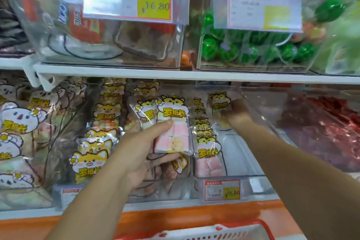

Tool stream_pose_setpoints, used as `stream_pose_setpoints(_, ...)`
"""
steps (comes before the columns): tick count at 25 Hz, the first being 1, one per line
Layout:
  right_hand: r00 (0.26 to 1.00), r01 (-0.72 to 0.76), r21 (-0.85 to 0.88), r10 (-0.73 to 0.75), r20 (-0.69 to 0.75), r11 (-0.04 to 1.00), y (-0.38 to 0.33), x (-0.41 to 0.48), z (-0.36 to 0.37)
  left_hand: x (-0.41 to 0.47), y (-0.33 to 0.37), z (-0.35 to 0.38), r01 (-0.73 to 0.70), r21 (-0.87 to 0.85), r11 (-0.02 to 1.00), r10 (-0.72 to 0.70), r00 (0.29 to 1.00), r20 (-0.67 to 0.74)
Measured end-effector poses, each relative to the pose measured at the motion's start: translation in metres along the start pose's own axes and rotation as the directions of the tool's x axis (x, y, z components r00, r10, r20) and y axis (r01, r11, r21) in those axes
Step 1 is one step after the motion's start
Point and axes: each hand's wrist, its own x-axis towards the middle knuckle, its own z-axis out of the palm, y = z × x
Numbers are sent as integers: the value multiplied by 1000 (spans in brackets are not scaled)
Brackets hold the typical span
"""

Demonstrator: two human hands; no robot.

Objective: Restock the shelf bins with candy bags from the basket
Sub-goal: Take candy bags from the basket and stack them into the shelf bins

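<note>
My left hand (144, 150) grips a stack of pink candy bags (173, 126) with a yellow cartoon cat on the label, thumb on the front and fingers behind, held in front of the lower shelf bins. My right hand (236, 112) reaches deep into a clear bin (253, 178) and holds the rear bag of a row of the same cat bags (207, 140) standing there; its fingers are partly hidden behind that bag. The basket (224, 233), white with a red rim, shows only at the bottom edge.
More cat candy bags (97, 142) fill the bins to the left. A bin of red sweets (321, 132) lies right. On the white shelf board (175, 75) above stand clear bins with green balls (253, 48) and price tags (153, 5).
</note>
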Motion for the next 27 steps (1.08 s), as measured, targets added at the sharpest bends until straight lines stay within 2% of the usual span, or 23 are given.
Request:
stream_pose_setpoints(3,999,0,-179,-8,-44,984,-2,0,7,-1,1,-2,-6,-8,1000,6,1000,11)
stream_pose_setpoints(6,977,-1,-158,-33,-210,987,-7,-2,14,-3,-1,0,-5,-13,1000,5,1000,19)
stream_pose_setpoints(8,942,45,-330,-150,-301,943,-7,-10,21,-5,-2,2,-9,-17,1000,9,1000,16)
stream_pose_setpoints(10,853,132,-505,-357,-380,853,-2,-12,23,-6,-2,2,-13,-11,1000,13,1000,16)
stream_pose_setpoints(11,835,150,-538,-398,-381,829,-2,-12,18,-6,-2,2,-10,-11,1000,10,1000,16)
stream_pose_setpoints(12,865,153,-524,-370,-338,838,-4,-8,10,-5,-2,2,-8,-9,1000,9,1000,15)
stream_pose_setpoints(14,954,143,-502,-254,-158,853,-14,4,-10,-4,-3,1,-9,-2,1000,9,1000,7)
stream_pose_setpoints(15,969,158,-528,-235,-81,834,-18,11,-19,-3,-3,1,-9,-6,1000,10,1000,4)
stream_pose_setpoints(20,947,321,-525,-252,201,788,-34,25,-41,-3,-3,2,-14,-22,1000,14,1000,3)
stream_pose_setpoints(25,898,417,-584,-416,145,696,-24,32,-23,-3,-2,3,-6,-11,1000,6,1000,-1)
stream_pose_setpoints(27,925,340,-514,-378,33,788,-22,29,-13,-3,-1,2,-6,-11,1000,6,1000,-4)
